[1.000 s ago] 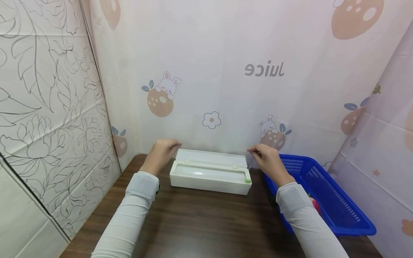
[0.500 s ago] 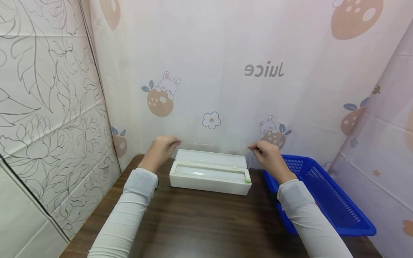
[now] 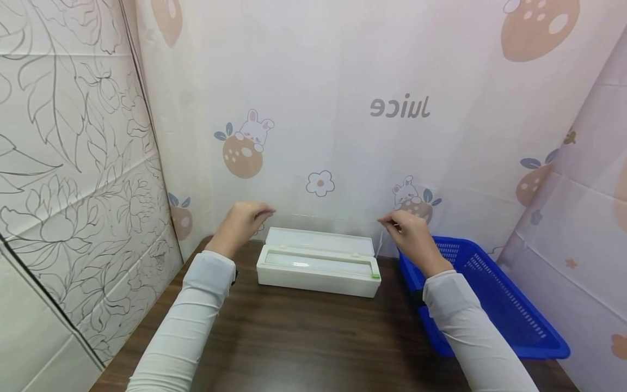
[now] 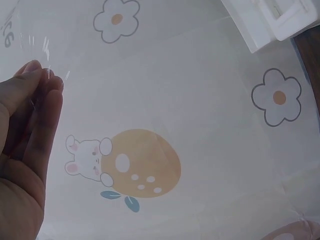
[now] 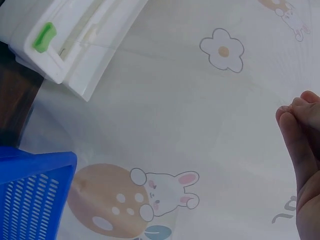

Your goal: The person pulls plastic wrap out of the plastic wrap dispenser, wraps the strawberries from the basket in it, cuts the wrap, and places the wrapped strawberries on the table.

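A white cling film dispenser (image 3: 317, 280) rests on the table, its lid (image 3: 318, 240) tipped back. On its right end sits a green slider (image 5: 45, 37). My left hand (image 3: 241, 227) pinches one corner of a sheet of clear cling film (image 3: 306, 215) above the box's left end. At the opposite corner, my right hand (image 3: 412, 238) pinches the film between thumb and fingers. The film stretches between both hands and shows mainly as faint glints, also in the left wrist view. Its lower part is too transparent to trace against the wall.
A blue plastic basket (image 3: 509, 280) stands on the right, partly behind the right forearm. The brown wooden table (image 3: 313, 343) meets a patterned backdrop (image 3: 323, 109) just behind the dispenser. Another patterned panel (image 3: 78, 136) closes the left side.
Both hands have risen slightly, the left more and a little leftward, lifting the film's edge higher above the box. A red item glimpsed in the basket is now hidden by the right sleeve.
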The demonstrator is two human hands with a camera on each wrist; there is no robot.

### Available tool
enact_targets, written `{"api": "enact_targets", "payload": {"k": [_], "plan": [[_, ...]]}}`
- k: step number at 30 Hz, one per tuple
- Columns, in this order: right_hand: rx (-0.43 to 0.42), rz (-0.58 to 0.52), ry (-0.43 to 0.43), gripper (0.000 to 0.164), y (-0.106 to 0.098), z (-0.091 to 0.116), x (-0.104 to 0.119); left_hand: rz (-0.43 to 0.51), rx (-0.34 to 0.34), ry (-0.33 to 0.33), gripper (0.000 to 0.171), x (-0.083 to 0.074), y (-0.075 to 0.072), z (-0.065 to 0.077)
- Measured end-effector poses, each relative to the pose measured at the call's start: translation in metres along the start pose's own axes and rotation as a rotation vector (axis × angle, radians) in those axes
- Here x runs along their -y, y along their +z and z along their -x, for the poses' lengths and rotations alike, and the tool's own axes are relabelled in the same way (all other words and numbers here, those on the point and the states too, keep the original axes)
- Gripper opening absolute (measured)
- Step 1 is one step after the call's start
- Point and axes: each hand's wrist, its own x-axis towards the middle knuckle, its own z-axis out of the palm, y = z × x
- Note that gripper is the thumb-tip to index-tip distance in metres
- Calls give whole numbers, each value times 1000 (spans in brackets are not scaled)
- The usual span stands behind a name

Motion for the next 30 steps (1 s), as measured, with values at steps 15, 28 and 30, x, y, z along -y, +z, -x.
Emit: {"api": "enact_targets", "payload": {"k": [15,28,30], "plan": [[-25,17,-29,12,-6,-4,-1,-11,-78,38,14,-3,-4,-4],[-31,-4,52,11,-7,-7,3,-14,-84,35,15,-7,-5,-5],[-42,-6,60,11,-6,-8,4,-15,-88,32,15,-7,-5,-5]]}}
